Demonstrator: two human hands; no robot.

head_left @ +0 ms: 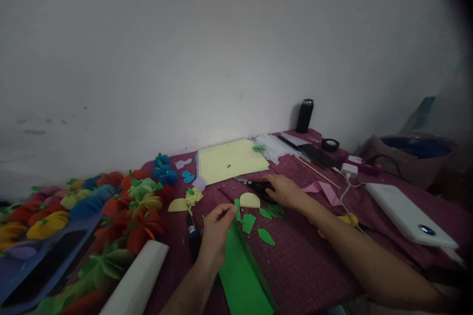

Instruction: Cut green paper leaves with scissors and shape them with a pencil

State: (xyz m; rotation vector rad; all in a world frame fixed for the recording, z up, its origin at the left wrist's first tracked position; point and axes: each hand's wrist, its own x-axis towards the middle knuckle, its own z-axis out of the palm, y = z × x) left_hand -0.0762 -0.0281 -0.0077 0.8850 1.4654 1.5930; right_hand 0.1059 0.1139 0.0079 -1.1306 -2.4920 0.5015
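My left hand (216, 231) is closed in a pinch, with a small green paper piece (237, 208) at its fingertips. Below it lies a long folded sheet of green paper (244, 275). My right hand (284, 191) has its fingers on the black handles of the scissors (258, 186), which rest on the cloth with the blades pointing left. Between my hands are a pale yellow half-round paper (250, 200), a green paper scrap (249, 223) and a green paper leaf (266, 236). More green leaves (274, 210) lie just under my right hand.
Colourful paper flowers (144, 197) crowd the left side, beside a white roll (136, 280). Yellow sheets (232, 160) and white strips (273, 147) lie along the wall. A black bottle (305, 116), a phone (318, 156), tape (330, 144) and a white power bank (410, 214) are rightward.
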